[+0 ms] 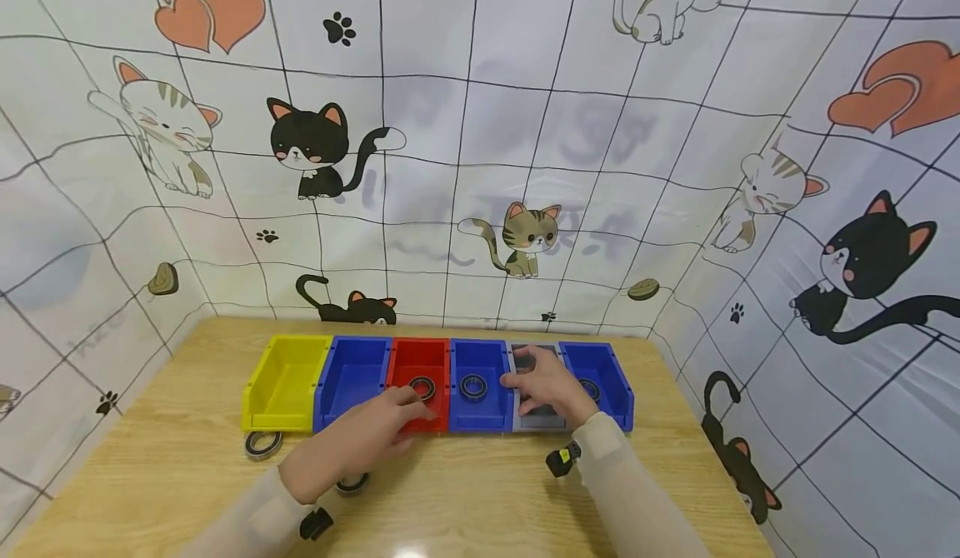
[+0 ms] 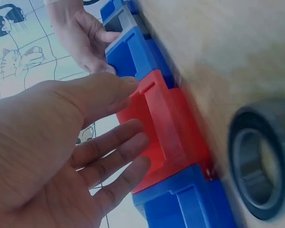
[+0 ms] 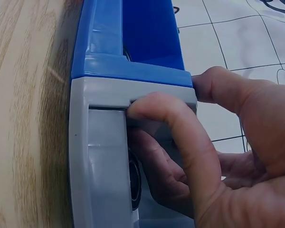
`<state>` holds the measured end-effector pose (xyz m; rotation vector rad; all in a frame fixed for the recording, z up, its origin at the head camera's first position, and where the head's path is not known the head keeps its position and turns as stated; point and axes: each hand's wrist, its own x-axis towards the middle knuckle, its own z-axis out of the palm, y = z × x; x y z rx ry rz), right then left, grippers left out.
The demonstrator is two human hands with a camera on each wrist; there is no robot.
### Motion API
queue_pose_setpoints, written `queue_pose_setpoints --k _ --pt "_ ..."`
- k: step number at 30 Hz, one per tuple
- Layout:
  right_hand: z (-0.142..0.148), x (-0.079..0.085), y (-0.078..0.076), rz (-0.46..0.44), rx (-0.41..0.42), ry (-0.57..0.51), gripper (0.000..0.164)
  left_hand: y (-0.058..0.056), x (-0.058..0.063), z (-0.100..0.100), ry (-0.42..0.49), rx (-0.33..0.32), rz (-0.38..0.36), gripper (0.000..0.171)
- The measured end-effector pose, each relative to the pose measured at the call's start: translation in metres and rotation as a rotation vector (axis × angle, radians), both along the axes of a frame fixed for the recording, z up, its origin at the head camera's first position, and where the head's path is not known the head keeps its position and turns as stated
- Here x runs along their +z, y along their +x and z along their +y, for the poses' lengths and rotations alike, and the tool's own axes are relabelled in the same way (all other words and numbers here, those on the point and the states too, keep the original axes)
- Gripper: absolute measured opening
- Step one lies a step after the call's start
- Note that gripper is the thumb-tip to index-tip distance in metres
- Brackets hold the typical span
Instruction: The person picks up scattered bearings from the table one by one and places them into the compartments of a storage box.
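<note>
My left hand (image 1: 375, 427) hovers at the front of the red bin (image 1: 435, 421), fingers loosely extended with nothing between them. A ball bearing (image 1: 431, 388) lies in that bin. My right hand (image 1: 553, 387) reaches into the grey bin (image 3: 78, 156), its fingers at the side wall shared with the neighbouring blue bin (image 3: 133, 69). Below those fingers, partly hidden by the bin's front lip, sits a dark bearing (image 3: 135, 180). Another bearing (image 1: 464, 388) lies in the blue bin (image 1: 480, 422) between the red and grey ones.
A yellow bin (image 1: 281, 379) and a blue bin (image 1: 356, 375) stand left in the row. The rightmost blue bin (image 1: 611, 371) has a bearing (image 1: 595, 391) inside. On the wooden table (image 1: 480, 500), one bearing (image 1: 258, 455) lies before the yellow bin, another (image 1: 352, 489) beneath my left forearm.
</note>
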<state>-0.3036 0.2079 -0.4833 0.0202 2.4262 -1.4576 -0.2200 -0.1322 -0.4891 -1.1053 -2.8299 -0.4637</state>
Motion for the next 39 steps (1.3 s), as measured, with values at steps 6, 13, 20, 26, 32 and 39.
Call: queue_pose_setpoints --k 6,13,20,26,32,39 --pt "0.004 0.004 0.0 -0.029 0.037 -0.054 0.079 0.019 -0.001 -0.016 -0.01 -0.012 0.021 0.036" --pt "0.003 0.01 -0.002 -0.058 0.06 -0.054 0.081 0.036 -0.005 -0.042 0.036 0.009 -0.028 0.035" --pt "-0.004 0.022 -0.009 -0.052 0.097 0.019 0.078 0.041 -0.009 -0.064 0.032 0.054 -0.158 0.038" --pt "-0.01 0.027 -0.013 -0.025 0.101 0.125 0.078 0.04 -0.017 -0.069 0.043 0.048 -0.256 0.037" --pt "-0.011 0.024 -0.016 -0.011 0.096 0.171 0.077 0.039 -0.02 -0.07 0.043 0.052 -0.286 0.036" --pt "-0.01 0.02 -0.016 -0.008 0.075 0.131 0.076 0.039 -0.02 -0.071 0.023 0.05 -0.258 0.036"
